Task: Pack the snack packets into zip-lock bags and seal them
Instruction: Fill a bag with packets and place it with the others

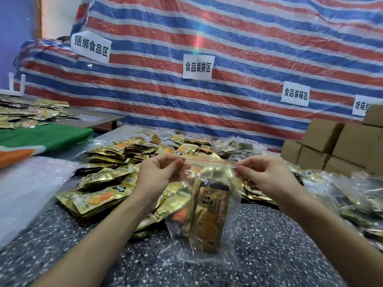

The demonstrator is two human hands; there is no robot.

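Note:
A clear zip-lock bag (209,243) with a red zip line hangs upright over the speckled table (279,255). Gold snack packets (209,212) with an orange picture stand inside it. My left hand (159,172) pinches the bag's top edge at its left end. My right hand (265,175) pinches the same edge at its right end, so the zip strip is stretched straight between them. A large heap of loose gold snack packets (107,183) lies behind and left of the bag.
Filled clear bags (356,193) pile up on the right. Brown cardboard boxes (335,143) are stacked at the far right. White plastic sheeting (27,183) lies at left, a green cloth (41,137) beyond it. A striped tarp (228,48) with paper signs backs the table.

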